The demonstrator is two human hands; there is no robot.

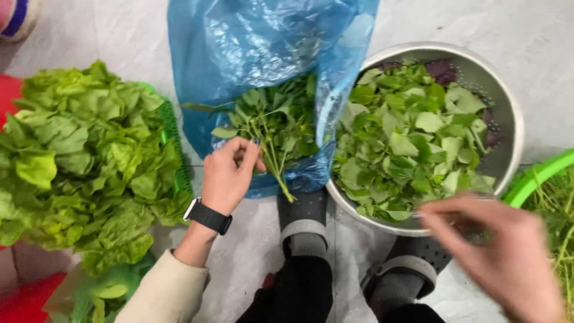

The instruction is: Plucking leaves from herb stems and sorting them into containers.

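Leafy green stems (pixel 272 134) lie on a crumpled blue plastic bag (pixel 251 42), left hand (pixel 227 176) pinching their stalks. Right hand (pixel 496 254), blurred at four o'clock, grip unclear, hovers by the round steel colander (pixel 508 107) of plucked leaves. Sorting seems underway; stripping needs both hands.

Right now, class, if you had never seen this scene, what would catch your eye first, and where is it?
The bright blue plastic bag at top centre stands out, with leafy stems lying on it that the left hand touches. To its right a metal colander brims with picked green leaves, the blurred right hand at its near rim. A big heap of lettuce fills the left side.
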